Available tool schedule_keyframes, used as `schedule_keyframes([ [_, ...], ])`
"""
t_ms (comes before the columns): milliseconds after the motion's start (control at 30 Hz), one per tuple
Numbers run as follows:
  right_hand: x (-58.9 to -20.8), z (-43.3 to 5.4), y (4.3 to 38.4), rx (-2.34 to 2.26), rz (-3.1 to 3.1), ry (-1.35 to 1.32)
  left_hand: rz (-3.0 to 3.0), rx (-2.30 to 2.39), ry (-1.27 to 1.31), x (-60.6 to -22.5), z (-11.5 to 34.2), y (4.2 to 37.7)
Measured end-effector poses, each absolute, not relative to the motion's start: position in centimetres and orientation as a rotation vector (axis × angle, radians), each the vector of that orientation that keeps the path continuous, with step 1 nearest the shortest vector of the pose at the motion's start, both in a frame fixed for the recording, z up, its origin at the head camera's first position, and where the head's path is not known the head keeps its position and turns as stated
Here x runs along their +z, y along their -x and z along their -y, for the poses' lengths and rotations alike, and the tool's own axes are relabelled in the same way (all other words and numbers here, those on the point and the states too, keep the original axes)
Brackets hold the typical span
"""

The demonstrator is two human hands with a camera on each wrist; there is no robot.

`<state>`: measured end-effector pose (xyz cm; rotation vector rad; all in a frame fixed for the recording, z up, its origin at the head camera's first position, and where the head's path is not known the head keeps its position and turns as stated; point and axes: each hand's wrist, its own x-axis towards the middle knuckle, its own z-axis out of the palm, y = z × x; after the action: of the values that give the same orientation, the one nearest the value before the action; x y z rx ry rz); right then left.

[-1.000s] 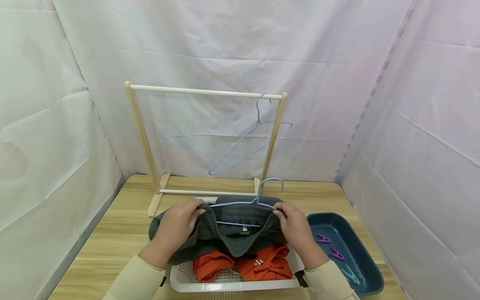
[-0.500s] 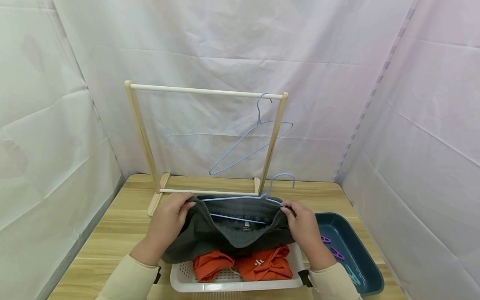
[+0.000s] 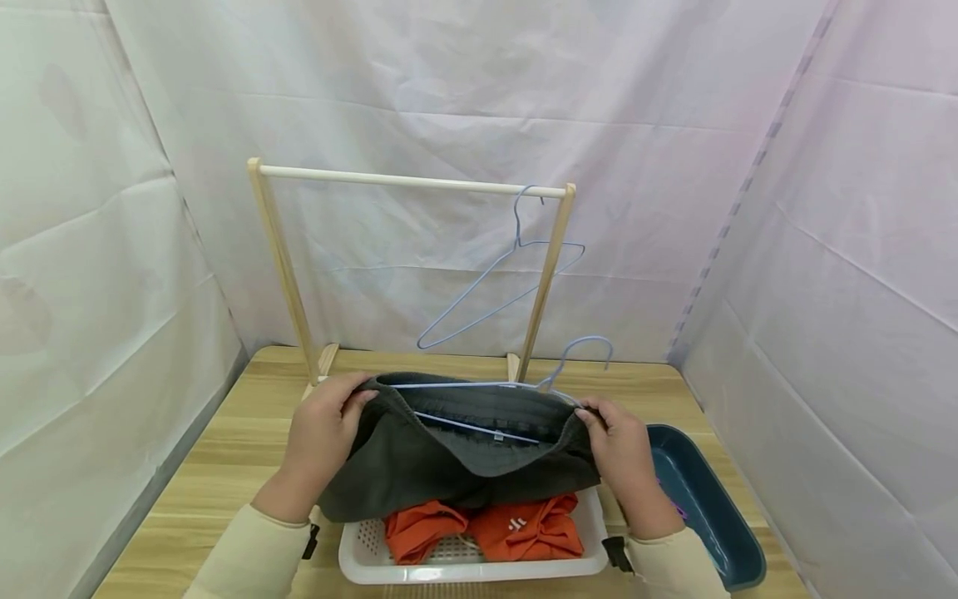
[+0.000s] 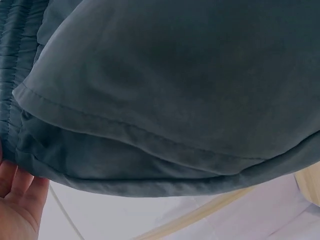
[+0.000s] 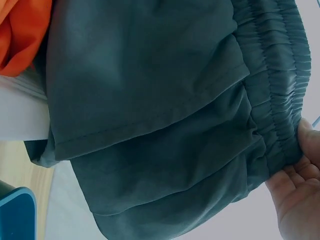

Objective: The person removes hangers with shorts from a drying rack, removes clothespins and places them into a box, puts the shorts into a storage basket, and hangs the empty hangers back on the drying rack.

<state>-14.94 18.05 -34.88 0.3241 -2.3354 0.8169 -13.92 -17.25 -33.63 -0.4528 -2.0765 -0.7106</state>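
Dark grey shorts (image 3: 404, 474) with an elastic waistband (image 5: 280, 85) hang from both hands above a white basket, the waist spread wide. My left hand (image 3: 323, 433) pinches the waistband's left end between thumb and fingers; its fingers also show at the fabric edge in the left wrist view. At the other end, my right hand (image 3: 623, 445) grips the gathered waistband, thumb on one side and fingers on the other. A light blue wire hanger (image 3: 464, 383) lies inside the waist opening, its hook sticking up at the right. The hanger's ends are hidden by cloth and hands.
Orange clothing (image 3: 527, 532) lies in the white basket (image 3: 471, 572). Behind stands a wooden rack (image 3: 412, 179) with another blue hanger (image 3: 467, 291) near its right post. A dark blue tray (image 3: 707, 482) sits at the right, partly behind the right arm. Sheets wall in three sides.
Both hands have moved apart and slightly up, raising the shorts and stretching the waistband wider. The hanger's hook has shifted right and up with them.
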Motion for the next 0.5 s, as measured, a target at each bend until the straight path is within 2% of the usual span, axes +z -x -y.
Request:
schedule_keyframes([
  [500,-33.3,-18.8,15.0,0.911,2.366,-0.193,2.118,-0.863,0.287,-32.9,17.4,13.7],
])
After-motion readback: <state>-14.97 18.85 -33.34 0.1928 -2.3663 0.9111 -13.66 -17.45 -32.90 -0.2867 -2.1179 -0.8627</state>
